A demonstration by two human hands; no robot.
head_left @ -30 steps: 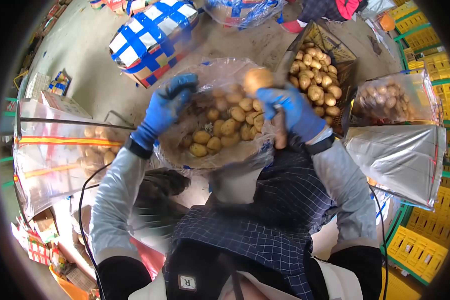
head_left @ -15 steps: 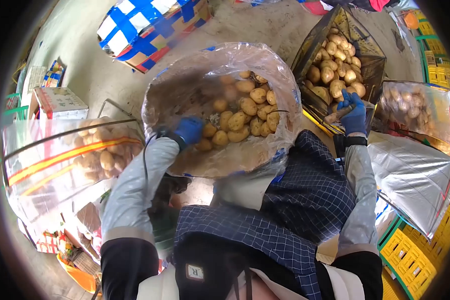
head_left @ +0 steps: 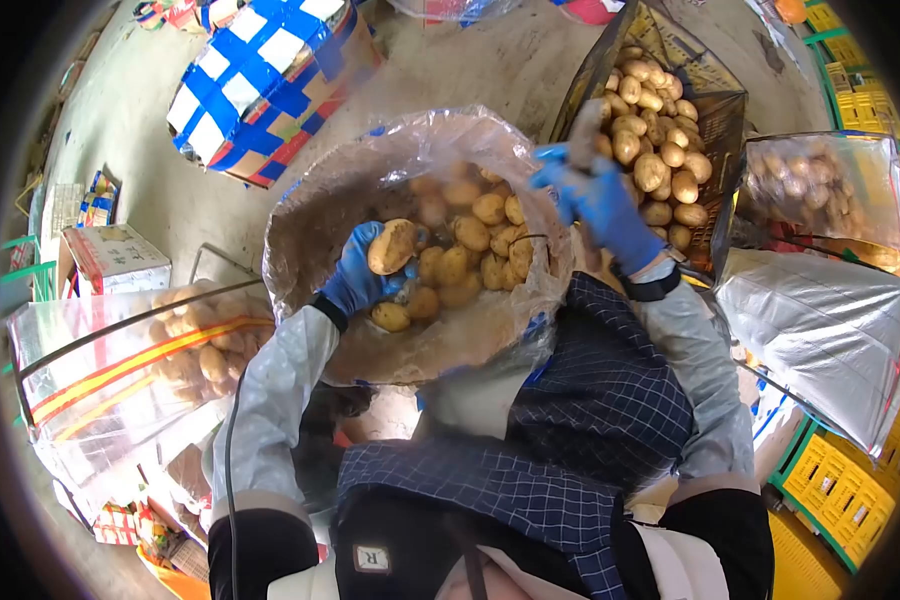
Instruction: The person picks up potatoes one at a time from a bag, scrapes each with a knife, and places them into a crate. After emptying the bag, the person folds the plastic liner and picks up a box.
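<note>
My left hand, in a blue glove, grips a potato above the left part of a plastic-lined round container. Several potatoes lie inside, right of that hand. My right hand, also blue-gloved, is over the container's right rim with its fingers bent round a brownish object, blurred by motion. Beyond it, a dark crate holds many potatoes.
A blue-and-white checked container stands at the upper left. Clear bags of potatoes sit left and right. A silver sheet and yellow crates are at the right.
My left hand has lifted a potato up from the container. My right hand has swung left from the crate's near edge to the container's rim, still with the brownish object.
</note>
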